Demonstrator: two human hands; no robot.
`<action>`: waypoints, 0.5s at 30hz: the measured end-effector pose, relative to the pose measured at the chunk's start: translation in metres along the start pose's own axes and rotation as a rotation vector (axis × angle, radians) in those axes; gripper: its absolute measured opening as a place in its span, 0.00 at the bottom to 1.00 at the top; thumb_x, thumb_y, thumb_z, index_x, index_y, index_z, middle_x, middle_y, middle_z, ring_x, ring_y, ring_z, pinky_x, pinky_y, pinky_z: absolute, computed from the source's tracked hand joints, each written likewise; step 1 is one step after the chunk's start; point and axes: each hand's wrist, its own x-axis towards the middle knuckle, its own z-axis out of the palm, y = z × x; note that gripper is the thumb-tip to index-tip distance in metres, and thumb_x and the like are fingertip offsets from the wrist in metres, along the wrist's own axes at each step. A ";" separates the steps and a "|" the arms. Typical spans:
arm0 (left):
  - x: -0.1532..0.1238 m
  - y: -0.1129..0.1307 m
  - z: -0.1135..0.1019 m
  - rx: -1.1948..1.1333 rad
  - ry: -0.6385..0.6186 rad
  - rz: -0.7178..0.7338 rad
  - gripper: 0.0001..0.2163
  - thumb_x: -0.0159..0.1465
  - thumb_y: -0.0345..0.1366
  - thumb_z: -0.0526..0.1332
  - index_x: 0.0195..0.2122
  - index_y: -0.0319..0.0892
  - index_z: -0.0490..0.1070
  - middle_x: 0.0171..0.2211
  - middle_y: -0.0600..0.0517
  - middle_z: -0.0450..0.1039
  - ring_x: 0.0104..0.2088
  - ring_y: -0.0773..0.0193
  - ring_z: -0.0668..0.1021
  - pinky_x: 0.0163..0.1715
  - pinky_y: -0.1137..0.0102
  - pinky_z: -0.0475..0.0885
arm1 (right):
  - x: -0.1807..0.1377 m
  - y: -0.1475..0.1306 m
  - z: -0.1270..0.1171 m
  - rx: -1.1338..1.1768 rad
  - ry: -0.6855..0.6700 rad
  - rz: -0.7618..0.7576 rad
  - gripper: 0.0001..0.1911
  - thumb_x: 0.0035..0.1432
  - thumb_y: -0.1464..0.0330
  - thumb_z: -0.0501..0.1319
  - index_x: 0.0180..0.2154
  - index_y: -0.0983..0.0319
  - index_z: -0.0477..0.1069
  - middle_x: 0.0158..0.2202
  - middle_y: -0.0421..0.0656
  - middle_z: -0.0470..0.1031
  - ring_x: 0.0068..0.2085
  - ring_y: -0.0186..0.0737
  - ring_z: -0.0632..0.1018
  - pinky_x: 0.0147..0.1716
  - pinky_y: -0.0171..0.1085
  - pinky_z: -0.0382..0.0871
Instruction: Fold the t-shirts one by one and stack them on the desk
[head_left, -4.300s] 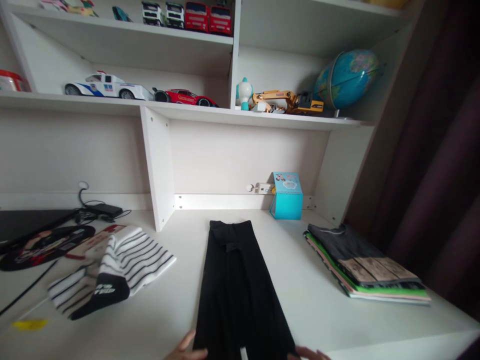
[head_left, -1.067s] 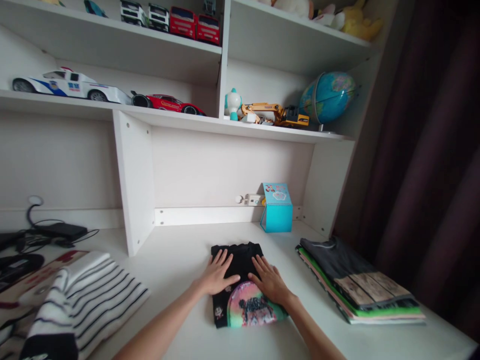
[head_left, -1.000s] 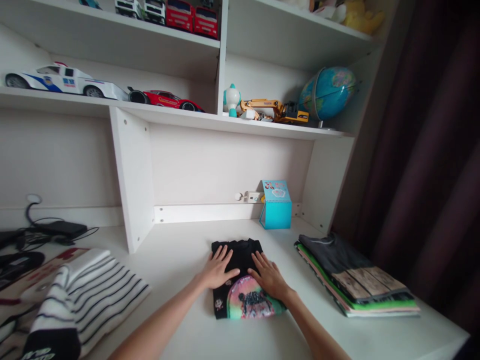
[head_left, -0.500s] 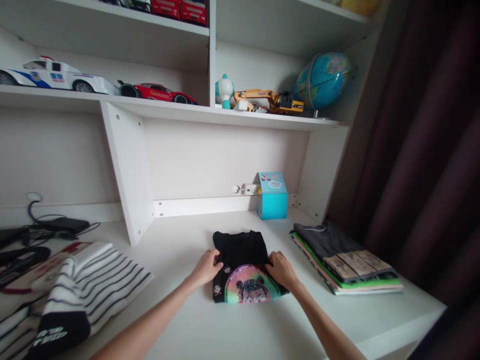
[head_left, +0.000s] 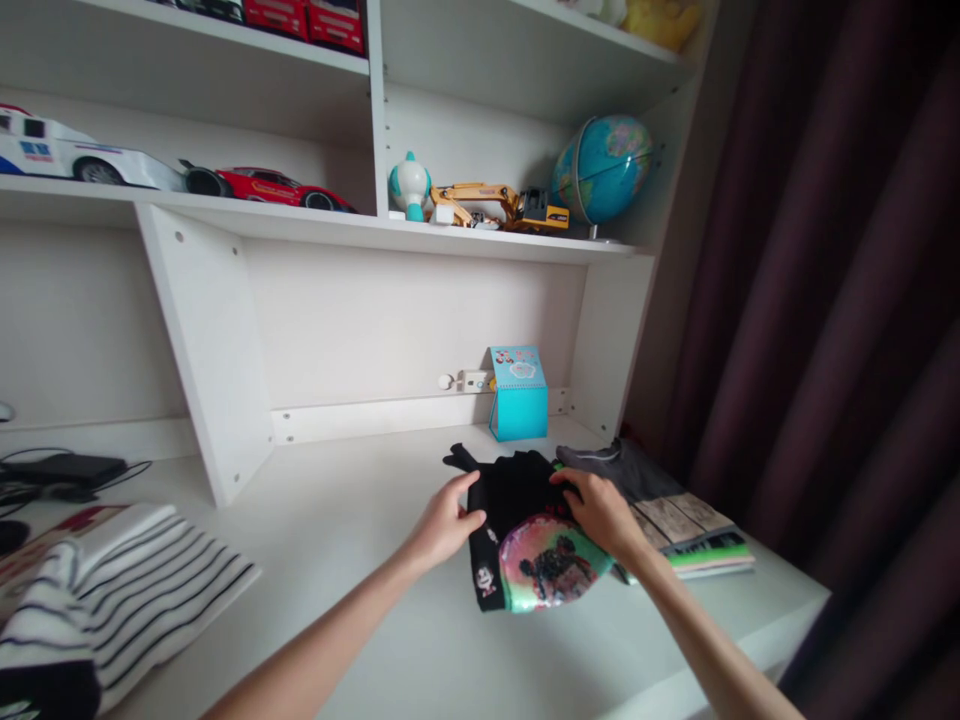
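Note:
Between my two hands is a folded black T-shirt (head_left: 517,490) with a round, shiny rainbow-coloured patch on its front. My left hand (head_left: 448,520) pinches its left edge, thumb on top. At the opposite edge, my right hand (head_left: 600,508) grips the cloth with bent fingers. The shirt looks lifted off the desk, and a loose black flap sticks out at its upper left. Just to the right lies a stack of folded clothes (head_left: 686,508), a grey top with a wood-plank print uppermost. My right hand and the shirt partly cover that stack.
A black-and-white striped garment (head_left: 169,590) lies at the left of the white desk (head_left: 337,620), with cables and a black adapter (head_left: 67,467) behind. A blue desk calendar (head_left: 521,410) stands at the back. Above, a shelf (head_left: 480,240) holds toy vehicles and a globe (head_left: 611,170).
Both hands have raised the black T-shirt from the desk and carried it right, towards the clothes stack. A flap has come loose at its upper left. The view has turned right.

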 end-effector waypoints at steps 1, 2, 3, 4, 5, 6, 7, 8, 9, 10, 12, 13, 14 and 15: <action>0.008 0.012 0.008 -0.007 0.003 0.031 0.30 0.55 0.31 0.58 0.59 0.41 0.54 0.53 0.46 0.65 0.33 0.66 0.74 0.41 0.65 0.70 | 0.002 0.012 -0.014 -0.026 0.040 0.007 0.18 0.52 0.72 0.50 0.42 0.56 0.70 0.43 0.41 0.74 0.45 0.44 0.73 0.44 0.38 0.61; 0.016 0.024 0.018 -0.026 0.005 0.061 0.30 0.55 0.31 0.58 0.60 0.41 0.53 0.54 0.46 0.64 0.33 0.66 0.74 0.41 0.65 0.70 | 0.004 0.026 -0.028 -0.058 0.081 0.020 0.17 0.52 0.71 0.50 0.42 0.55 0.70 0.44 0.41 0.74 0.44 0.44 0.73 0.44 0.38 0.62; 0.024 0.036 0.028 -0.054 0.006 0.094 0.31 0.55 0.32 0.58 0.60 0.41 0.52 0.55 0.45 0.63 0.33 0.66 0.75 0.42 0.65 0.71 | 0.005 0.041 -0.042 -0.092 0.123 0.038 0.17 0.52 0.71 0.51 0.42 0.55 0.70 0.43 0.40 0.74 0.44 0.45 0.74 0.43 0.38 0.63; 0.033 0.047 0.040 -0.087 0.005 0.128 0.31 0.54 0.32 0.59 0.60 0.41 0.52 0.57 0.45 0.60 0.33 0.65 0.75 0.42 0.64 0.71 | 0.007 0.057 -0.055 -0.128 0.161 0.063 0.17 0.52 0.70 0.51 0.42 0.55 0.70 0.43 0.40 0.75 0.43 0.45 0.74 0.42 0.37 0.63; 0.041 0.058 0.053 -0.121 0.004 0.163 0.32 0.54 0.32 0.59 0.60 0.41 0.52 0.58 0.45 0.58 0.35 0.64 0.75 0.43 0.64 0.71 | 0.008 0.073 -0.067 -0.163 0.193 0.093 0.17 0.52 0.70 0.51 0.42 0.54 0.71 0.42 0.40 0.75 0.42 0.45 0.75 0.41 0.37 0.64; 0.051 0.067 0.067 -0.153 0.005 0.197 0.32 0.53 0.31 0.59 0.60 0.41 0.52 0.59 0.45 0.55 0.37 0.62 0.75 0.44 0.63 0.70 | 0.009 0.090 -0.077 -0.198 0.220 0.122 0.17 0.52 0.70 0.51 0.42 0.54 0.71 0.42 0.40 0.75 0.42 0.45 0.75 0.40 0.37 0.65; 0.060 0.075 0.081 -0.180 0.007 0.225 0.32 0.53 0.31 0.59 0.60 0.42 0.53 0.60 0.45 0.54 0.40 0.60 0.75 0.45 0.63 0.70 | 0.010 0.106 -0.084 -0.232 0.242 0.151 0.17 0.51 0.69 0.51 0.43 0.54 0.71 0.41 0.40 0.76 0.41 0.46 0.75 0.39 0.37 0.65; 0.070 0.080 0.096 -0.201 0.010 0.243 0.32 0.53 0.30 0.60 0.60 0.42 0.54 0.60 0.46 0.53 0.44 0.57 0.73 0.48 0.62 0.69 | 0.011 0.121 -0.090 -0.266 0.258 0.181 0.18 0.51 0.69 0.51 0.43 0.53 0.70 0.40 0.41 0.76 0.41 0.46 0.76 0.37 0.37 0.66; 0.079 0.084 0.110 -0.214 0.016 0.245 0.32 0.52 0.30 0.60 0.60 0.43 0.54 0.60 0.46 0.53 0.47 0.55 0.72 0.50 0.60 0.67 | 0.012 0.135 -0.093 -0.295 0.265 0.211 0.18 0.52 0.69 0.51 0.44 0.53 0.70 0.40 0.41 0.76 0.40 0.47 0.76 0.36 0.38 0.66; 0.088 0.084 0.124 -0.219 0.025 0.230 0.33 0.52 0.29 0.60 0.60 0.43 0.54 0.60 0.46 0.53 0.50 0.54 0.69 0.52 0.59 0.64 | 0.013 0.149 -0.094 -0.318 0.265 0.237 0.18 0.52 0.69 0.50 0.44 0.53 0.70 0.39 0.42 0.76 0.39 0.48 0.76 0.35 0.38 0.66; 0.102 0.076 0.148 -0.219 0.016 0.151 0.33 0.51 0.28 0.60 0.60 0.41 0.53 0.61 0.43 0.52 0.54 0.52 0.65 0.55 0.58 0.60 | 0.014 0.170 -0.090 -0.342 0.243 0.259 0.20 0.54 0.69 0.49 0.46 0.55 0.69 0.39 0.44 0.76 0.39 0.48 0.77 0.35 0.39 0.66; 0.107 0.069 0.158 -0.221 -0.019 0.100 0.34 0.51 0.28 0.61 0.60 0.39 0.53 0.60 0.41 0.53 0.55 0.51 0.64 0.55 0.57 0.59 | 0.015 0.179 -0.085 -0.346 0.224 0.252 0.20 0.54 0.69 0.48 0.47 0.56 0.69 0.40 0.45 0.76 0.39 0.47 0.77 0.36 0.39 0.67; 0.110 0.059 0.167 -0.226 -0.070 0.053 0.34 0.50 0.28 0.61 0.59 0.38 0.54 0.59 0.40 0.56 0.55 0.50 0.65 0.55 0.57 0.59 | 0.016 0.185 -0.078 -0.346 0.204 0.234 0.20 0.54 0.70 0.49 0.46 0.57 0.70 0.41 0.46 0.76 0.40 0.46 0.76 0.38 0.39 0.67; 0.111 0.048 0.174 -0.242 -0.135 0.024 0.34 0.49 0.28 0.62 0.59 0.38 0.55 0.56 0.40 0.60 0.53 0.49 0.66 0.53 0.56 0.61 | 0.017 0.188 -0.071 -0.342 0.189 0.211 0.19 0.53 0.70 0.49 0.45 0.59 0.71 0.42 0.46 0.75 0.42 0.46 0.76 0.40 0.38 0.66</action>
